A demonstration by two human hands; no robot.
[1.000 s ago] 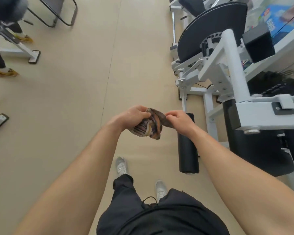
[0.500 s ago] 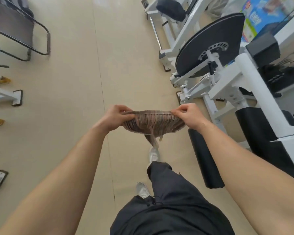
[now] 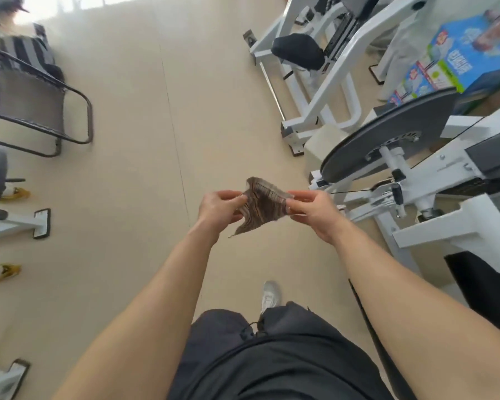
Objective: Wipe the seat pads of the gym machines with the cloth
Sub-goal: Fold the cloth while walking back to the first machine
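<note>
A small brown striped cloth (image 3: pixel 261 206) hangs stretched in the air at waist height, above the beige floor. My left hand (image 3: pixel 218 210) pinches its left edge and my right hand (image 3: pixel 315 210) pinches its right edge. One corner of the cloth droops down to the left. A black seat pad (image 3: pixel 299 50) sits on a white gym machine (image 3: pixel 324 90) at the far right. A second black pad (image 3: pixel 479 287) shows at the right edge, partly hidden by the white frame of the nearer machine (image 3: pixel 433 226).
A dark round disc (image 3: pixel 387 134) on the nearer machine juts out just right of my hands. A black-framed chair (image 3: pixel 38 111) and white machine feet (image 3: pixel 41 223) line the left side. Another person's yellow shoes (image 3: pixel 9 271) show at the left edge. A blue box (image 3: pixel 459 62) stands far right.
The bunched cloth has been pulled open between both hands and lifted. I have walked forward, so the far machine with the black seat pad has come into view.
</note>
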